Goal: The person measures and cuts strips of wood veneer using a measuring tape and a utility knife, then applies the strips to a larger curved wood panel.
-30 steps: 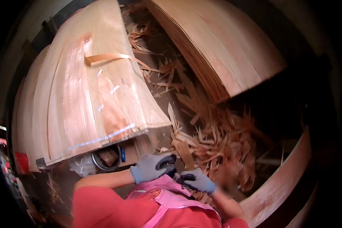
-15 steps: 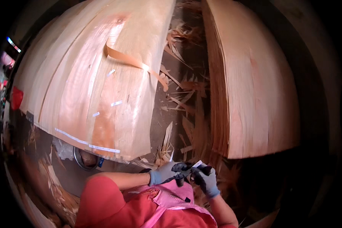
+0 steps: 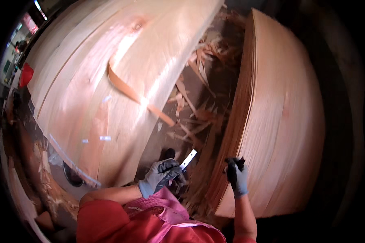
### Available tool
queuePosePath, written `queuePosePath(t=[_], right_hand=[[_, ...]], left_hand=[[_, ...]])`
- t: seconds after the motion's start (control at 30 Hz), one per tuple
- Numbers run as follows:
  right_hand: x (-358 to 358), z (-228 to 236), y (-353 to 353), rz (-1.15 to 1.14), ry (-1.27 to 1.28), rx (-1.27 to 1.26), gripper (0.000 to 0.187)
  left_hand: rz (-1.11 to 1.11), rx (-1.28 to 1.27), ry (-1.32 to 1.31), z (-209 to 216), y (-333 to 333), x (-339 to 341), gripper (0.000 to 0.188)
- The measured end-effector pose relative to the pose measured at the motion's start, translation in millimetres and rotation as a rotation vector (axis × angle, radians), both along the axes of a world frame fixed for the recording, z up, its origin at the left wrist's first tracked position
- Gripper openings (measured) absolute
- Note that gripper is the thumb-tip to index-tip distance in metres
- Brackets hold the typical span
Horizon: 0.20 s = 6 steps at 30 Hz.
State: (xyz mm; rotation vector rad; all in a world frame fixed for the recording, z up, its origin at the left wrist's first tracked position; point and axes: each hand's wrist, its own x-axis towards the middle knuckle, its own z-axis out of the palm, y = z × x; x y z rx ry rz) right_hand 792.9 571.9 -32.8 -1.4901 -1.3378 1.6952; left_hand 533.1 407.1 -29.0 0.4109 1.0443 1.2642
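Observation:
My left hand, in a grey glove with black palm and fingers, is closed on one end of a white strip. The strip has small dark spots and points up and away over the gap between two veneer stacks. My right hand, gloved alike, is over the near left edge of the right veneer stack. Its fingers are curled in, and whatever they may hold is hidden in the black of the glove. To the left lies the wide veneer sheet, with short white tape pieces on it.
A loose curled veneer strip lies across the left sheet and hangs over its right edge. Wood scraps litter the floor between the stacks. A red object is at the left sheet's far-left corner. Below its near edge shows a dark round rim.
My hands have parted. The left has moved left with the white strip; the right has moved right and up to the right stack's edge. The view has turned, so both stacks appear tilted.

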Motion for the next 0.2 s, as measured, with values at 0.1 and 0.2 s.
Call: queuePosePath(t=[0.1,0.2], right_hand=[[-10.8,-15.1,32.7,0.144,-0.073,-0.075,0.038],[-9.3,-50.5,68.9,0.266,-0.169,-0.109,0.047]], left_hand=[[0.077,0.271,-0.123,59.4,68.1,-45.3,0.018],[0.154,0.575,-0.066,99.0,124.2,-83.9,0.023]])
